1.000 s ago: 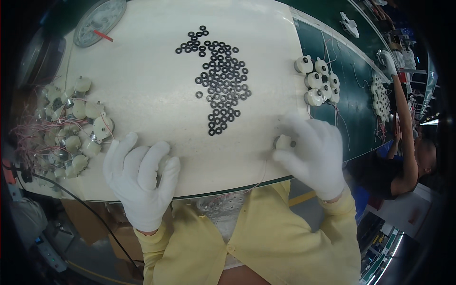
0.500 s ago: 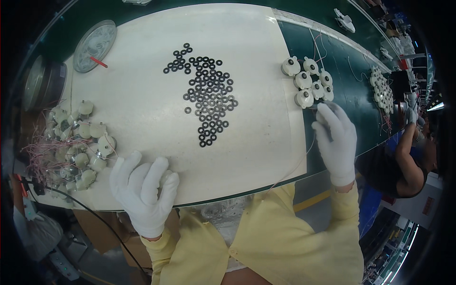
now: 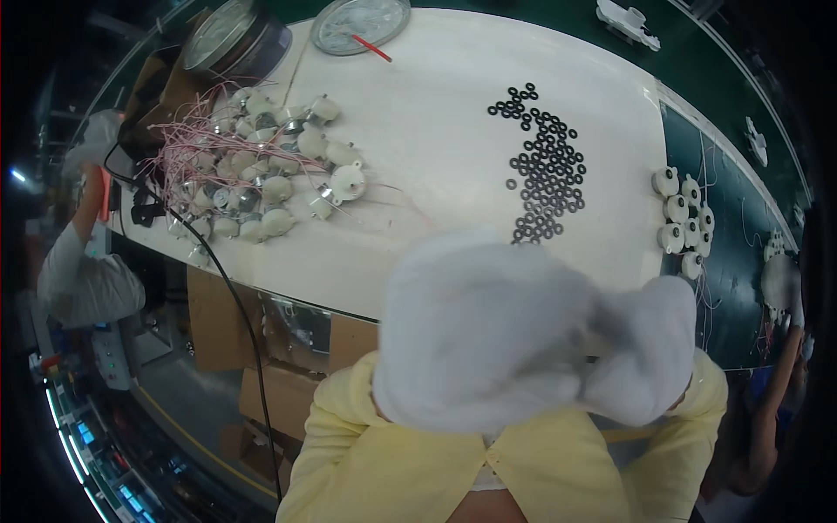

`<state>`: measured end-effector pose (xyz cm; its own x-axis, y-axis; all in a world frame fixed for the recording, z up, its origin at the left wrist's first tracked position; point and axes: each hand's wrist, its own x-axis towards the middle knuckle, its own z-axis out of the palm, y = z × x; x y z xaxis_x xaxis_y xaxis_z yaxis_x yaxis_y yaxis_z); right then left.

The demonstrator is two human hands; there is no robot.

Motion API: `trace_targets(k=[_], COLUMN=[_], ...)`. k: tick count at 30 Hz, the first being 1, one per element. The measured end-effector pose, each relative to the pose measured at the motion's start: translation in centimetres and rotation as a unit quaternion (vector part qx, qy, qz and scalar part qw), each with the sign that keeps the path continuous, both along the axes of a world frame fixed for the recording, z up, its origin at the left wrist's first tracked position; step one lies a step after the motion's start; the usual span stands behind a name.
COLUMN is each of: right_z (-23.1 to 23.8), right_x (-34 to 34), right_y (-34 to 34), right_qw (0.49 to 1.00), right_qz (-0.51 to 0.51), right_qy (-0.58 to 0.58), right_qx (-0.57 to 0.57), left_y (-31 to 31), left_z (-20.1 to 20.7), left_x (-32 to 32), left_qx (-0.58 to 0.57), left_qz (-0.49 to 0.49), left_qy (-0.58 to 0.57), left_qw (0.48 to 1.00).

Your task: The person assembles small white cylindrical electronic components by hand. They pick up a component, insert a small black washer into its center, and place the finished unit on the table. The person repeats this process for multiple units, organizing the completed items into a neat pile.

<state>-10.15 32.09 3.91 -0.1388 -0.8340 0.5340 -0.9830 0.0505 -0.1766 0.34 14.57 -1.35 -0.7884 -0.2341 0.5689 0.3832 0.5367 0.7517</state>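
Note:
My left hand [image 3: 479, 331], in a white glove, is raised close up and fills the middle of the view. Beside it on the right, and seeming to touch it, is my right hand [image 3: 649, 353], gloved the same way. Both are smeared and their fingers are hidden, so I cannot tell if anything is held. Beyond them, small black rings [image 3: 547, 161] lie scattered on the white tabletop [image 3: 418, 122]. Several small round cream motors [image 3: 349, 181] with pink wires are heaped on the left. A smaller group of white motors [image 3: 676, 207], with black centres, stands at the right.
At the far left are a round tin [image 3: 228, 44] and a clear dish [image 3: 359, 24] with a red stick [image 3: 373, 48] across its rim. A black cable [image 3: 234, 288] hangs over the left edge above cardboard boxes [image 3: 225, 322]. Other people work at both sides.
Both hands have left the table, where the right was at the white motors and the left near the heap, and come up together. The view has swung left.

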Motion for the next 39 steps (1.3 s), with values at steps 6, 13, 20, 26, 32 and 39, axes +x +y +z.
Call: trace_targets(k=[6,13,20,26,32,39], right_z=[-0.1,-0.3,-3.9,-4.9,-5.1,-4.7], right_x=[-0.8,-2.7,-3.4,-4.9,-5.7,-6.4], right_y=[-0.9,4.3,4.3,3.4,2.7,1.7], right_qw=[0.988,0.887,0.945,0.938,0.918,0.934], right_qz=[0.069,0.035,-0.183,-0.225,-0.253,-0.220], right_qy=[-0.082,-0.445,-0.118,-0.199,-0.259,-0.187], right_qx=[-0.109,0.119,0.245,0.171,0.161,0.208], left_y=[1.9,-9.2,-8.4,-7.6,-7.9,-8.1], left_z=[1.7,-2.0,-2.2,-2.6,-4.0,-5.5], left_x=[-1.5,-2.0,-0.1,1.2,1.5,0.7], left_qx=[0.003,-0.424,-0.457,-0.378,-0.293,-0.292], left_qz=[-0.022,0.250,0.226,0.131,0.178,0.208], left_qy=[0.070,-0.066,-0.196,-0.139,-0.180,-0.135], left_qw=[0.997,0.868,0.837,0.906,0.922,0.924])
